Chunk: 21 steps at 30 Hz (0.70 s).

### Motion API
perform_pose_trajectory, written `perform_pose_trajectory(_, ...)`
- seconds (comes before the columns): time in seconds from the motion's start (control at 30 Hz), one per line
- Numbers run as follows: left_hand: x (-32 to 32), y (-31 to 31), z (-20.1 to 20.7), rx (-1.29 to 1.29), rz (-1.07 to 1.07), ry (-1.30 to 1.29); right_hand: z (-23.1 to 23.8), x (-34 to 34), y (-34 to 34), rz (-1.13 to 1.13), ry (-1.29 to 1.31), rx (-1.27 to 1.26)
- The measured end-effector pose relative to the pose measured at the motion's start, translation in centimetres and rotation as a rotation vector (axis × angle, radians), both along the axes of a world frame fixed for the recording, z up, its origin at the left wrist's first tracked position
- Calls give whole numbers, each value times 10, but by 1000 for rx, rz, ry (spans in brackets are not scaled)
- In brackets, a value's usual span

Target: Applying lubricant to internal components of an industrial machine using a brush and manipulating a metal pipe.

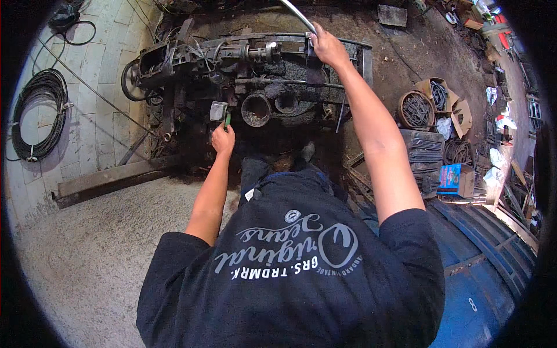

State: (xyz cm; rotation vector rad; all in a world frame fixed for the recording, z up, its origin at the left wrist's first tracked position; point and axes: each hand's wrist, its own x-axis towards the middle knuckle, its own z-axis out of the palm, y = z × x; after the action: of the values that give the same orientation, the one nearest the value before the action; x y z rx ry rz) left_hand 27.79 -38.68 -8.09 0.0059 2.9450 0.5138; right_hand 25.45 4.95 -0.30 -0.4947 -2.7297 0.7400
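Note:
My left hand (pixel 223 139) is closed around a slim green handle (pixel 228 120) at the near side of a dark, greasy machine. A pale, square-faced piece (pixel 219 111) sits right beside that handle; whether the two are joined I cannot tell. My right arm reaches further out, and my right hand (pixel 331 49) grips a shiny metal rod (pixel 299 14) near its lower end. The rod slants up to the left and leaves the picture at the top. Under both hands lies the long machine (pixel 249 52), with rails, a round shaft part (pixel 270 52) and a handwheel (pixel 129 81) at its left.
Two round metal tubs (pixel 255 110) stand below the machine's rails. To the right are a basket of metal pieces (pixel 416 109), cardboard boxes (pixel 461 116) and stacked rods (pixel 425 152). A blue metal panel (pixel 481 272) lies lower right. Coiled black cable (pixel 40 113) hangs at left, above a beam (pixel 110 177).

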Motion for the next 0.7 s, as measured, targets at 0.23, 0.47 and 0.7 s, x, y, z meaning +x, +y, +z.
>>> perform_pose_trajectory(0.23,1,-4,-3,15,18,5,0,-1,0,-8,-22,-10)
perform_pose_trajectory(0.47,1,-1,2,27,-5,-17,-3,-1,2,-7,-11,-20)
perform_pose_trajectory(0.7,1,-1,1,-10,13,-28,-2,-3,1,14,-2,-10)
